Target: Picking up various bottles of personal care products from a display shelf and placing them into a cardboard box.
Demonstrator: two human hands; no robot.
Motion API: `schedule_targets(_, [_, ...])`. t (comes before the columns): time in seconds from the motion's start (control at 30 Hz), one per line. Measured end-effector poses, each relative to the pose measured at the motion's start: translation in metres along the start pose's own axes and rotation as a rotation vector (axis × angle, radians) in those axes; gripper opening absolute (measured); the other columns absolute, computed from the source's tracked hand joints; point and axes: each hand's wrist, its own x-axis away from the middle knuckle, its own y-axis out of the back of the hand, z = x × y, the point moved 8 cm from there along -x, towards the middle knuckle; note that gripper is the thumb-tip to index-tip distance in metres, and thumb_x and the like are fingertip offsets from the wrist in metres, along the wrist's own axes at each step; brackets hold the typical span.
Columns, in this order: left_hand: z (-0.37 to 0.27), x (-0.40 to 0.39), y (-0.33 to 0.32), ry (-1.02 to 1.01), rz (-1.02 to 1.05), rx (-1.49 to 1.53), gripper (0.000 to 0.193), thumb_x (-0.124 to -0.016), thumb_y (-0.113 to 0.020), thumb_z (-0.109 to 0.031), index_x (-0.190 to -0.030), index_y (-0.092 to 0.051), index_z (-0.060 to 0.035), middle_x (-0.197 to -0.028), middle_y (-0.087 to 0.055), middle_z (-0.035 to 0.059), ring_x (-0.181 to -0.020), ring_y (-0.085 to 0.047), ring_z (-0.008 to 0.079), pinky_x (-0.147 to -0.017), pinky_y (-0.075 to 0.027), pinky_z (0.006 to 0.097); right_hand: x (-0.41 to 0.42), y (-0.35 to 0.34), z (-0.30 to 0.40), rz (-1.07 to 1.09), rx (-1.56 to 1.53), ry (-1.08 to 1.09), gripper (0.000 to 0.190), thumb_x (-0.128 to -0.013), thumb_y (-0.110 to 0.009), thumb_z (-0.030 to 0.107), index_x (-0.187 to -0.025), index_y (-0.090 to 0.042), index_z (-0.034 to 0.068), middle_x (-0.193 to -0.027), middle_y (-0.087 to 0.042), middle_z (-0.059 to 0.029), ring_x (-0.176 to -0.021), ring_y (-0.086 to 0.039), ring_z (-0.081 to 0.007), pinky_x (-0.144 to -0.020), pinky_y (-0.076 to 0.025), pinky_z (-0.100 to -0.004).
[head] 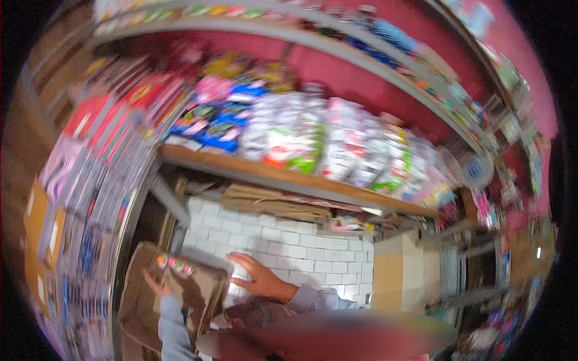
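My left hand (158,285) reaches over a brown cardboard box (135,311) at the lower left, close to a small pack with orange, pink and green colours (175,264). Blur hides whether its fingers touch that pack. To the right of the box, my right hand (262,276) hangs above the white tiled floor (307,252), its thumb and fingers spread with nothing between them. Both forearms are in light grey-blue sleeves.
Stacks of flat packs and books (97,180) line the left side. Ahead, a wooden shelf (271,171) bears many plastic packets (293,140); flattened cardboard (271,201) lies beneath it. Another cardboard box (388,275) stands at the right. Higher shelves run along the red wall (329,67).
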Motion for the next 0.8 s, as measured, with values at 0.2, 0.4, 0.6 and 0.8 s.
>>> schedule_targets(0.2, [-0.242, 0.047, -0.007, -0.275, 0.030, 0.022, 0.067, -0.086, -0.058, -0.015, -0.143, -0.024, -0.0100, -0.145, -0.029, 0.0141, -0.132, -0.030, 0.0272, -0.104, -0.028, 0.0406, 0.111, 0.106, -0.016, -0.224, 0.080, -0.028, 0.055, -0.088, -0.056, 0.039, -0.134, -0.040, 0.013, -0.137, -0.036, -0.0160, -0.125, -0.037, -0.0330, -0.102, -0.033, -0.0389])
schedule_targets(0.4, [-0.380, 0.191, -0.171, -0.375, 0.325, 0.267, 0.061, -0.087, -0.052, -0.011, -0.142, -0.025, -0.0050, -0.143, -0.031, 0.0143, -0.130, -0.032, 0.0270, -0.105, -0.027, 0.0403, 0.229, 0.193, -0.044, -0.219, -0.026, -0.002, 0.042, -0.088, -0.059, 0.029, -0.124, -0.051, 0.010, -0.125, -0.051, -0.0099, -0.115, -0.049, -0.0262, -0.092, -0.043, -0.0340])
schedule_targets(0.6, [-0.498, 0.322, -0.329, -0.339, 0.719, 0.538, 0.060, -0.083, -0.050, -0.003, -0.139, -0.028, -0.0045, -0.141, -0.033, 0.0150, -0.130, -0.033, 0.0272, -0.105, -0.029, 0.0430, 0.344, 0.292, -0.090, -0.357, -0.182, -0.215, 0.039, -0.086, -0.061, 0.033, -0.120, -0.056, 0.014, -0.116, -0.058, -0.0098, -0.103, -0.057, -0.0246, -0.086, -0.045, -0.0342])
schedule_targets(0.8, [-0.574, 0.377, -0.432, -0.409, 0.926, 0.683, 0.059, -0.082, -0.050, -0.001, -0.137, -0.031, -0.0033, -0.137, -0.038, 0.0164, -0.127, -0.039, 0.0285, -0.102, -0.034, 0.0427, 0.415, 0.382, -0.131, -0.595, -0.337, -0.338, 0.038, -0.087, -0.061, 0.028, -0.121, -0.056, 0.013, -0.114, -0.060, -0.0034, -0.098, -0.055, -0.0151, -0.084, -0.045, -0.0314])
